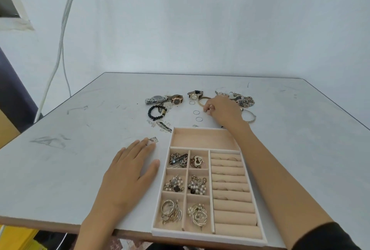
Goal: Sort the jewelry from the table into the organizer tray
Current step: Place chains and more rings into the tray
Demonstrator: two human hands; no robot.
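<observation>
A beige organizer tray (pixel 204 129) lies at the table's near edge; its small left compartments hold earrings and brooches, its ring rolls (pixel 230 185) hold a few rings. My right hand (pixel 224 110) reaches past the tray and pinches a small ring (pixel 208 109) on the table. Thin rings (pixel 196 112) lie just left of it. My left hand (pixel 128 171) rests flat on the table left of the tray. Watches (pixel 176 99), a black bead bracelet (pixel 157 112), bangles (pixel 249 116) and tangled chains (pixel 243 98) lie beyond.
Small silver pieces (pixel 163 126) lie scattered near the tray's far left corner, one small item (pixel 153 140) by my left fingertips. White cables (pixel 60 45) hang at the left wall. The table's front edge runs just under the tray.
</observation>
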